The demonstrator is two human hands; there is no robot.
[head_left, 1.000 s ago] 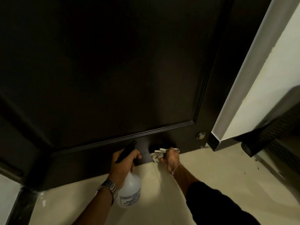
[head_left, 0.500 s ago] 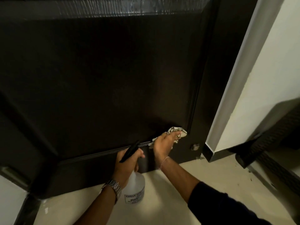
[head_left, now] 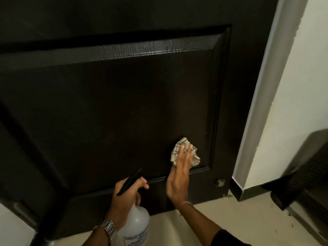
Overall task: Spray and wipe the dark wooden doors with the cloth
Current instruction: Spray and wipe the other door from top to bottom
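Dark wooden door: checked cloth at lower right of panel, pressed flat under right hand, grip spread; left hand, grip curled round spray bottle, near floor

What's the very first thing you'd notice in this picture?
A big dark wooden door fills nearly the whole view. Low on its right side, the right hand presses a pale checked cloth flat against the panel. Beside it, the left hand grips a white spray bottle.
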